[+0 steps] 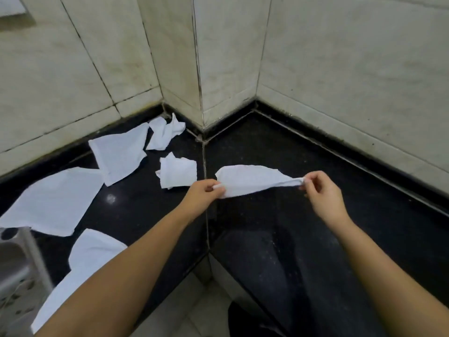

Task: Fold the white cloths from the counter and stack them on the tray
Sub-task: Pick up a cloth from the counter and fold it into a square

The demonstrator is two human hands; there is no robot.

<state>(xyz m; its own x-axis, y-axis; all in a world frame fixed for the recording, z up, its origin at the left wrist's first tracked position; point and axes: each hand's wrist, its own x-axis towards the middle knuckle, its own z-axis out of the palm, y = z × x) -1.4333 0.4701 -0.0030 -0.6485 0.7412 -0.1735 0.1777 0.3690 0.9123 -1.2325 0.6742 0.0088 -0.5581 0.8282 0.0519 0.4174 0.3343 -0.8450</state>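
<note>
A white cloth (252, 180) is stretched between my hands just above the black counter (303, 215). My left hand (202, 194) pinches its left corner and my right hand (320, 190) pinches its right corner. Several more white cloths lie loose on the counter to the left: a crumpled one (177, 173) near my left hand, a flat one (120, 154), a crumpled one (165, 132) in the corner, a large flat one (53, 200), and one (92, 254) partly under my left forearm. A light grey tray (17, 276) shows at the left edge.
Tiled walls (340, 69) close the counter at the back, with a jutting corner column (199, 69) in the middle. The counter's front edge (209, 256) forms an inner corner below my arms, with pale floor (189, 310) beneath.
</note>
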